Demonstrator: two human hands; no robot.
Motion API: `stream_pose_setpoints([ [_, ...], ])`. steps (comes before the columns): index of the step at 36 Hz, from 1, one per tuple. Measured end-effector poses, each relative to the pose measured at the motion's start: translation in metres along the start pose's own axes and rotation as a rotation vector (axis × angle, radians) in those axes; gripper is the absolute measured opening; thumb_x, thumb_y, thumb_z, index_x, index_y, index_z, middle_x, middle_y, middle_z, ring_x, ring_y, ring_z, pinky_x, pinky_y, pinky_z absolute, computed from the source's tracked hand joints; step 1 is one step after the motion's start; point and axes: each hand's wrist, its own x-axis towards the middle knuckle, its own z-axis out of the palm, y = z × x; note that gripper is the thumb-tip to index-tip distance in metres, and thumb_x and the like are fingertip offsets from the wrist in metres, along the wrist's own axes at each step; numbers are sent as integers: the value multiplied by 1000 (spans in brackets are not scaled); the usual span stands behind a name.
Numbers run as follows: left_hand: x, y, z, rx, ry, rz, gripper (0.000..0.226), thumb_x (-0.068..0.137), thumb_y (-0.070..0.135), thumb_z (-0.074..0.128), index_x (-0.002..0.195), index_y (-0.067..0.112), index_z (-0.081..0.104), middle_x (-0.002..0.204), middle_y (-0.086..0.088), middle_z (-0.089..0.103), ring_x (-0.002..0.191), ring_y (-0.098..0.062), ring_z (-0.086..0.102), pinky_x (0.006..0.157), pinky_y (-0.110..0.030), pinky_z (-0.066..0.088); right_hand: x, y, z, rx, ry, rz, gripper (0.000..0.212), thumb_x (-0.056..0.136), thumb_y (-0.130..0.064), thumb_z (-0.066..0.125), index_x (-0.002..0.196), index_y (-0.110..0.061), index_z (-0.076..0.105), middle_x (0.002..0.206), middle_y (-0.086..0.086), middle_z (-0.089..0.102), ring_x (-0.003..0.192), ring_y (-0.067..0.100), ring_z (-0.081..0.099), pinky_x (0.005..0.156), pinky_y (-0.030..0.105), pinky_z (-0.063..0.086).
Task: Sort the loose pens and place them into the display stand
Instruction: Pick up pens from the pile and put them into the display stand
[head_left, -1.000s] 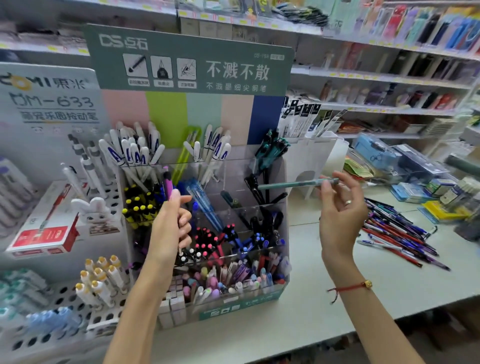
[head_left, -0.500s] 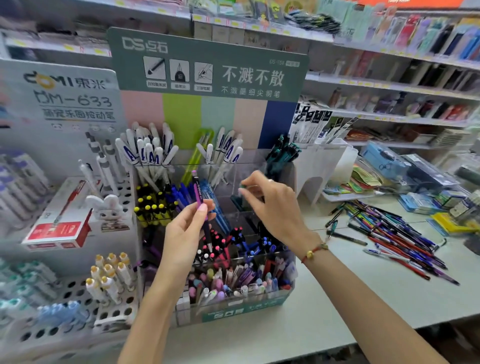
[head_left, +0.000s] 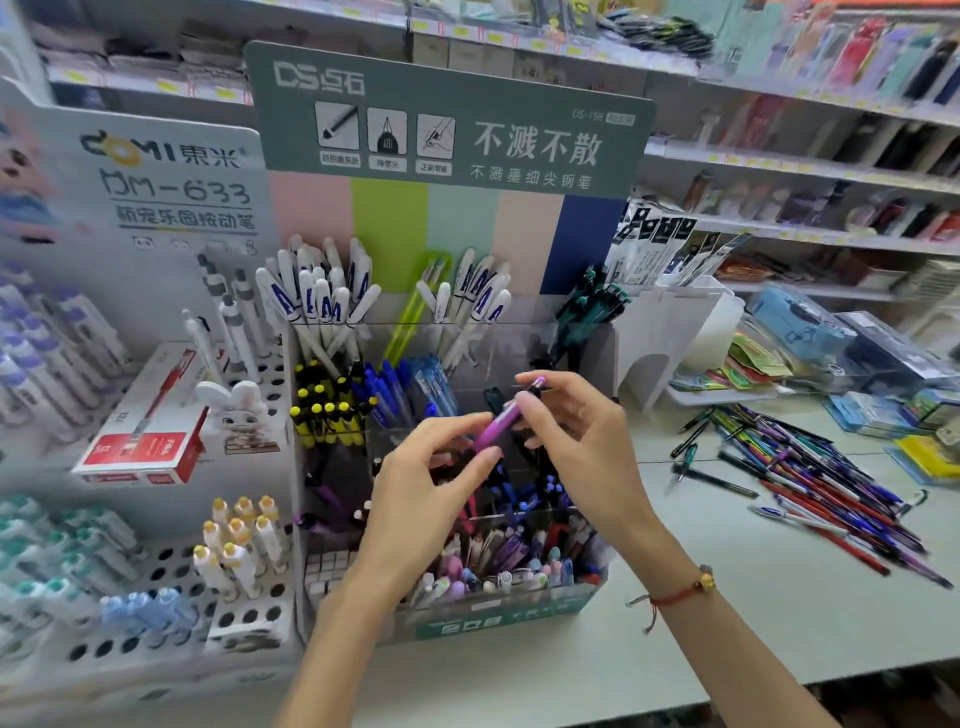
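A purple pen (head_left: 500, 421) is held slanted in front of the tiered display stand (head_left: 498, 616). My left hand (head_left: 421, 499) pinches its lower end between thumb and fingertips. My right hand (head_left: 582, 441) pinches its upper end, fingers curled round it. The stand has a green header card (head_left: 447, 114) and clear compartments filled with white, yellow-black, blue, teal and mixed pens. A pile of loose pens (head_left: 810, 483), red, blue, purple and black, lies spread on the counter to the right.
A white holed pen rack (head_left: 156, 587) with a red box (head_left: 145, 415) stands to the left. A white holder (head_left: 670, 338) and boxed goods (head_left: 841, 348) sit at the right. Stocked shelves (head_left: 779, 166) run behind. The pale counter (head_left: 727, 613) edge is near me.
My right hand put the teal pen into the stand and came back empty. It now joins my left hand on the purple pen, which has tipped from upright to slanted.
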Motion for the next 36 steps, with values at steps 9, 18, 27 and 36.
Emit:
stream_pose_setpoints([
  [9,-28,-37,-35,329,333,-12,26,90,12,63,112,26,64,110,12,62,104,-5,55,89,-22,43,-21,11,-19,51,396,-21,17,93,-9,60,102,-21,51,92,6,69,83,14,71,79,25,57],
  [18,-73,-72,-56,651,413,-86,37,86,-4,62,121,9,64,120,-7,63,117,-25,53,101,-29,32,-46,17,36,-43,240,-119,18,94,-13,59,105,-24,51,83,-8,65,81,7,65,75,17,50],
  [27,-76,-63,-69,789,222,-151,44,83,-3,66,125,10,62,127,-4,62,121,-22,53,100,-36,42,-32,33,111,-314,-48,-355,22,91,-18,65,112,-12,63,99,-6,69,86,6,67,76,30,57],
  [36,-75,-75,-71,929,142,-122,45,76,0,74,119,7,65,124,-4,62,118,-23,53,90,-37,51,-24,56,129,-865,-382,-496,28,84,-18,69,112,-21,70,94,-2,73,94,21,63,98,39,40],
])
